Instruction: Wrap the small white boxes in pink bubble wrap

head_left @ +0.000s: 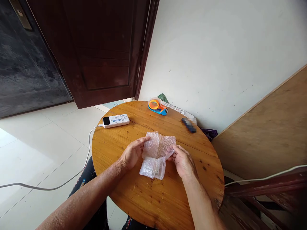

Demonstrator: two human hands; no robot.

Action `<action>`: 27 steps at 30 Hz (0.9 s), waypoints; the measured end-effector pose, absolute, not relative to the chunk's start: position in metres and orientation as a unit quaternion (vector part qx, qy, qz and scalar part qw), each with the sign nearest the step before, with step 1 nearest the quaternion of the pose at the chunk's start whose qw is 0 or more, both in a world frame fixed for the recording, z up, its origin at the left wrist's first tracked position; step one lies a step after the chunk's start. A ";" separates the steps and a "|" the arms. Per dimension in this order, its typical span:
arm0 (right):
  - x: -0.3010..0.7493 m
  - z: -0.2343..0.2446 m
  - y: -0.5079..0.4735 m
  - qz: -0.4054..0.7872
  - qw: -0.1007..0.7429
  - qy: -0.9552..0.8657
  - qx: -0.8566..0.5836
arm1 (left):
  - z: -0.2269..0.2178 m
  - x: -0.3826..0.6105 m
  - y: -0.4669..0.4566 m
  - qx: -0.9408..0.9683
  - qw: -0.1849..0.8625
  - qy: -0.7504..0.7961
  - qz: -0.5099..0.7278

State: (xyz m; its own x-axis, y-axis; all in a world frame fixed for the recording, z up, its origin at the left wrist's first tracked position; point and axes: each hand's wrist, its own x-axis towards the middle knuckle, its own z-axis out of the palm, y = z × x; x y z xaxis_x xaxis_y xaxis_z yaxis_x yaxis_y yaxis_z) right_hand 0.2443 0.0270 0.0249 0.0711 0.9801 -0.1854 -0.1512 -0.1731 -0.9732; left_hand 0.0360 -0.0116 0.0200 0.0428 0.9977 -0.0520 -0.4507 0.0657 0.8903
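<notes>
Over the middle of the round wooden table [115, 147], a clear sheet of bubble wrap [165, 145] is stretched between my hands. My left hand [134, 151] pinches its left edge, thumb on top. At the right edge, my right hand [183, 159] grips the wrap between thumb and fingers. Below the spread part, nearer to me, lies a folded, thicker wad of bubble wrap [151, 167]. Whether anything is wrapped inside it I cannot make out.
A white power bank [117, 120] with a cable [89, 150] lies at the table's left. An orange and blue tape dispenser [157, 106] stands at the far edge, with a blurred dark object [188, 125] to its right. A wall [216, 48] rises behind; a door [103, 48] is at far left.
</notes>
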 end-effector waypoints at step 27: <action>0.274 0.017 0.034 0.132 0.450 -0.622 -0.627 | 0.037 0.019 0.028 0.605 0.181 0.681 0.370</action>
